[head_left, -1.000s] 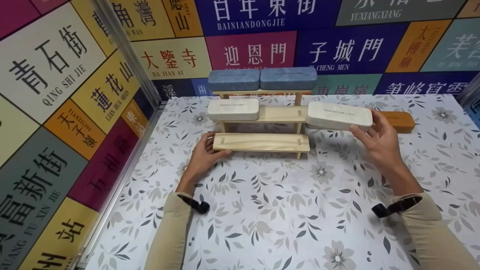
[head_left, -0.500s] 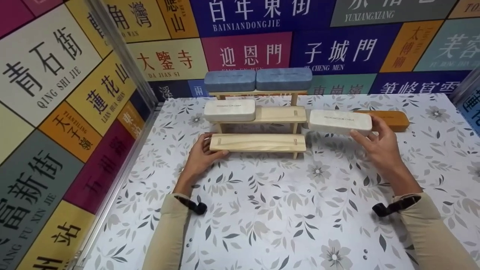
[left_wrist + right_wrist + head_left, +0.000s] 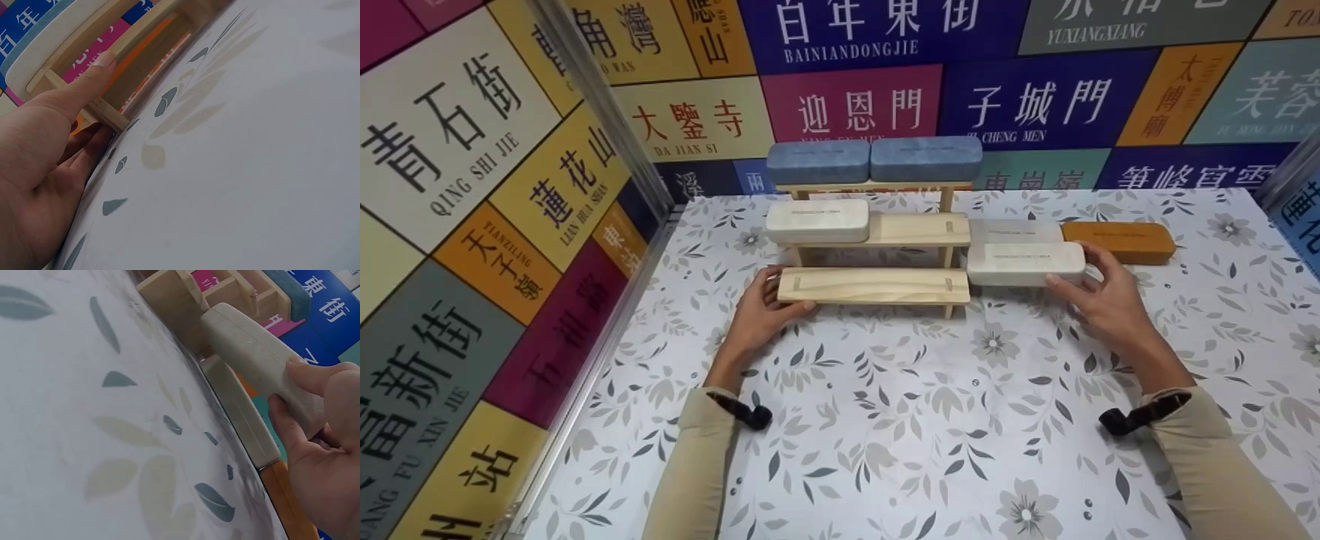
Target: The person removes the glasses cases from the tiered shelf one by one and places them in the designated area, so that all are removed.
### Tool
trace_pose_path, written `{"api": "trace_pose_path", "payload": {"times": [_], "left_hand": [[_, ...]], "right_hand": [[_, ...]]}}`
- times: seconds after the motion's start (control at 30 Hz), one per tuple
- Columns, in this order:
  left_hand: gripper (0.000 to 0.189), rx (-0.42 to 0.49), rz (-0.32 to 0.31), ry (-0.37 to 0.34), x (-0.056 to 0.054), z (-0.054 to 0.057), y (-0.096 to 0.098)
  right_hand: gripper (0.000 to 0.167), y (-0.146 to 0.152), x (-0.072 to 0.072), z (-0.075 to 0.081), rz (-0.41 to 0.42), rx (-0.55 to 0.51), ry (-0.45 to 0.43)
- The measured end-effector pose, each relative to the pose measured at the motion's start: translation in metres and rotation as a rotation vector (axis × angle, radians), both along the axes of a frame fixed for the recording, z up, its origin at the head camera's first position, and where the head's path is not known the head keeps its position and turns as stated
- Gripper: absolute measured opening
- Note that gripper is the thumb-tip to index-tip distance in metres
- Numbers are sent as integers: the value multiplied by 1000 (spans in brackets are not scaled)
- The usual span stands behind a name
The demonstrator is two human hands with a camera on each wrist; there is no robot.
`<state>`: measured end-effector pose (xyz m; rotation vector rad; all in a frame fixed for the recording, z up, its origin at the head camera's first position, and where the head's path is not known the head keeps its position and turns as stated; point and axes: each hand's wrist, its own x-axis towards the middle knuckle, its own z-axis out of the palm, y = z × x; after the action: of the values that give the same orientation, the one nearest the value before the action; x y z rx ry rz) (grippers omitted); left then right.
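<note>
A three-tier wooden stand (image 3: 874,287) stands at the middle of the table in the head view. My left hand (image 3: 759,309) grips the left end of its lowest tier, with the thumb (image 3: 101,70) along the front edge. In my right hand (image 3: 1114,304) is a cream glasses case (image 3: 1024,264), pinched by its right end beside the stand. The right wrist view shows this case (image 3: 253,354) raised above the table, its far end close to the stand. Behind it a greyish-white glasses case (image 3: 1012,230) lies on the table.
An orange glasses case (image 3: 1119,241) lies end to end with the greyish-white one. Two blue cases (image 3: 926,159) fill the top tier. Another cream case (image 3: 817,220) sits on the left of the middle tier. Sign-printed walls (image 3: 851,109) border the table's back and left.
My right hand has brought the cream glasses case down and nearer to me, and slightly left. The greyish-white case behind it now shows. My left hand keeps its grip on the stand.
</note>
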<state>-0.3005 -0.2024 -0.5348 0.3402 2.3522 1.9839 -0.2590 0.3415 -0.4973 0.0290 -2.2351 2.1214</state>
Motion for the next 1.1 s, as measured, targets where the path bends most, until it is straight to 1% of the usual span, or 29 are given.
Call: {"api": "trace_pose_path", "payload": {"times": [0.13, 0.2, 0.3, 0.43, 0.57, 0.67, 0.73, 0.83, 0.93, 1.03, 1.1], "left_hand": [[95, -16, -10, 15, -1, -1, -1], [95, -18, -9, 13, -1, -1, -1], [94, -23, -6, 7, -1, -1, 0], [95, -27, -2, 8, -1, 0, 0], [96, -21, 5, 11, -1, 0, 0], [96, -14, 10, 8, -1, 0, 0], [96, -11, 14, 1, -1, 0, 0], [95, -4, 18, -12, -1, 1, 0], [93, -6, 14, -18, 0, 1, 0], [93, -12, 8, -22, 1, 1, -1], [95, -17, 9, -20, 1, 1, -1]], "right_hand": [[87, 0, -1, -4, 16, 26, -10], [87, 1, -2, -6, 15, 69, -15], [89, 3, -2, -8, 15, 150, -33], [92, 6, -3, -8, 43, 239, -59], [96, 11, -5, -5, 43, 390, -70], [96, 13, -5, -6, 23, 496, -61], [93, 13, -5, -8, 11, 536, -43], [85, 12, -5, -10, 5, 584, 7], [82, 10, -5, -11, 10, 634, 47], [83, 8, -5, -10, 14, 680, 62], [83, 7, -6, -10, 10, 693, 63]]}}
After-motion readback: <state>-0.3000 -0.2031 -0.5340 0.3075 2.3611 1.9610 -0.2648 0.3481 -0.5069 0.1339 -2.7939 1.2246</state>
